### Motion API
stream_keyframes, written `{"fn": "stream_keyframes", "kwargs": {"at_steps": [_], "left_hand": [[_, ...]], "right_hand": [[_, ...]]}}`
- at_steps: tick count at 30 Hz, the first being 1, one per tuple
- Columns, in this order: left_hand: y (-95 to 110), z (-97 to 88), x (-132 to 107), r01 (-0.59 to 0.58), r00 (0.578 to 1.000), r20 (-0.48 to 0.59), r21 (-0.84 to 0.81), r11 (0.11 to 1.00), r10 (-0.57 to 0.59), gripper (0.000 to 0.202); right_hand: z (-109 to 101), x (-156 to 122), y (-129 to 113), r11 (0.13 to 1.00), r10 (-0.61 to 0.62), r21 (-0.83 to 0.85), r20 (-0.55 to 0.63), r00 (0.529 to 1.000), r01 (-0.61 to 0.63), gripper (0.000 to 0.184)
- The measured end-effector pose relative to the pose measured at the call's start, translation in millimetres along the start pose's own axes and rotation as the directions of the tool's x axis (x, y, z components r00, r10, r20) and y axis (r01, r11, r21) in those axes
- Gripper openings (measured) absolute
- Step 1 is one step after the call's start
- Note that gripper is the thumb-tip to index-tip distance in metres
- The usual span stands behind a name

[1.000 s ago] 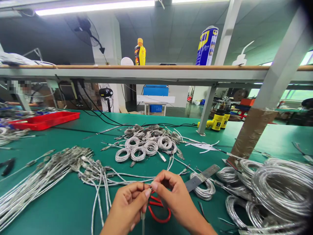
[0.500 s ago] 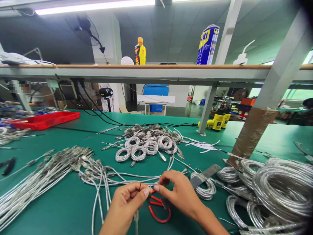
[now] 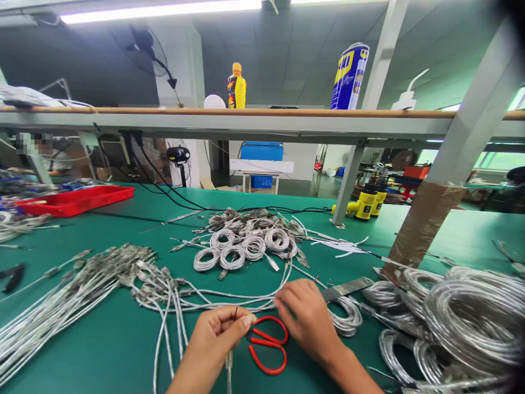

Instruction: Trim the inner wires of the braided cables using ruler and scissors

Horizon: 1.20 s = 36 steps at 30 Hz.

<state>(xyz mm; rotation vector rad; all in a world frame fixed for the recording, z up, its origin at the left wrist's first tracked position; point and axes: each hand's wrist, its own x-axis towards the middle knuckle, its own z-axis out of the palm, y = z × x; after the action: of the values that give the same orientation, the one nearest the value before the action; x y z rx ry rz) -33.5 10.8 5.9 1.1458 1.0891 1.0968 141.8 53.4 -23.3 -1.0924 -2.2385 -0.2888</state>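
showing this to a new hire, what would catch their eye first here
The heaps of coiled silver braided cable on the green workbench come first, largest at the right. In the front centre, the left hand pinches a cable, with red-handled scissors lying next to the right hand. Up on the shelf, an oversized blue and yellow spray can stands out.

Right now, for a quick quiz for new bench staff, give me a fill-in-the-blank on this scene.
The scissors beside the left hand have ____ handles.
The mat under the cables is ____.
The coiled cables lie to the ____ of the right hand.

Missing words: red; green; right.
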Motion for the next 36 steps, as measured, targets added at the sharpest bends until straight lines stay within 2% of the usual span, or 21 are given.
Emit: {"fn": "stream_keyframes", "kwargs": {"at_steps": [2, 3, 5, 7, 9, 11, 13, 17, 19, 21, 23, 25, 27, 28, 33, 36], "left_hand": [[0.3, -1.8, 2.6, -0.008, 1.0, -0.019, -0.005, 1.0, 0.008, 0.025], [0.5, -2.6, 3.4, -0.009, 1.0, -0.03, -0.005, 1.0, 0.008, 0.026], [1.1, -3.9, 4.1, -0.004, 0.999, -0.039, -0.005, 1.0, 0.003, 0.027], [1.8, -4.4, 3.5, -0.008, 0.999, -0.041, -0.004, 1.0, 0.008, 0.026], [2.5, -4.5, 2.4, -0.023, 0.999, -0.039, 0.002, 1.0, 0.023, 0.025], [3.2, -4.7, 1.2, -0.039, 0.998, -0.043, 0.015, 0.999, 0.039, 0.025], [4.1, -5.2, 0.7, -0.054, 0.997, -0.045, 0.03, 0.998, 0.055, 0.024], [7.4, -6.8, 1.1, -0.075, 0.995, -0.063, 0.054, 0.996, 0.078, 0.023], [9.5, -7.9, 1.3, -0.081, 0.994, -0.065, 0.065, 0.995, 0.085, 0.024], [11.4, -9.5, 1.4, -0.078, 0.995, -0.061, 0.072, 0.994, 0.083, 0.023], [12.8, -11.3, 1.4, -0.075, 0.995, -0.063, 0.079, 0.994, 0.08, 0.022], [13.6, -13.0, 1.7, -0.074, 0.995, -0.062, 0.087, 0.993, 0.079, 0.022], [13.7, -14.0, 2.0, -0.072, 0.996, -0.053, 0.087, 0.994, 0.077, 0.022], [13.5, -14.3, 2.2, -0.072, 0.996, -0.05, 0.088, 0.994, 0.076, 0.022], [10.9, -14.0, 2.5, -0.093, 0.993, -0.058, 0.127, 0.988, 0.101, 0.021], [9.4, -13.7, 3.0, -0.133, 0.99, -0.031, 0.159, 0.978, 0.14, 0.021]], "right_hand": [[-1.6, -0.1, -15.9, 0.984, -0.176, 0.01, 0.106, 0.979, 0.176, 0.022], [-2.1, 0.3, -24.9, 0.978, -0.209, 0.011, 0.168, 0.963, 0.21, 0.021], [-2.6, 2.3, -41.7, 0.996, -0.059, -0.04, 0.294, 0.954, 0.074, 0.014], [-1.8, 4.9, -53.4, 0.993, 0.096, -0.11, 0.433, 0.896, -0.053, 0.009], [1.1, 6.4, -58.8, 0.979, 0.183, -0.173, 0.523, 0.832, -0.106, 0.015], [6.0, 5.8, -59.5, 0.966, 0.239, -0.217, 0.528, 0.815, -0.142, 0.023], [11.2, 3.7, -58.1, 0.957, 0.277, -0.222, 0.496, 0.823, -0.189, 0.03], [15.2, -1.7, -54.5, 0.932, 0.363, -0.19, 0.481, 0.798, -0.31, 0.033], [14.3, -3.4, -52.5, 0.897, 0.436, -0.148, 0.447, 0.781, -0.416, 0.029], [13.7, -3.7, -50.8, 0.848, 0.479, 0.011, 0.41, 0.776, -0.53, 0.017], [14.2, -2.5, -50.0, 0.733, 0.444, 0.336, 0.422, 0.791, -0.591, 0.011], [14.3, -0.1, -50.7, 0.517, 0.35, 0.642, 0.445, 0.824, -0.566, 0.007], [12.4, 2.4, -52.2, 0.368, 0.296, 0.767, 0.439, 0.848, -0.525, 0.008], [10.7, 3.4, -53.0, 0.345, 0.295, 0.782, 0.435, 0.851, -0.519, 0.015], [2.8, 4.4, -53.5, 0.366, 0.3, 0.781, 0.416, 0.859, -0.506, 0.028], [3.6, 3.0, -51.7, 0.434, 0.271, 0.75, 0.421, 0.866, -0.5, 0.032]]}}
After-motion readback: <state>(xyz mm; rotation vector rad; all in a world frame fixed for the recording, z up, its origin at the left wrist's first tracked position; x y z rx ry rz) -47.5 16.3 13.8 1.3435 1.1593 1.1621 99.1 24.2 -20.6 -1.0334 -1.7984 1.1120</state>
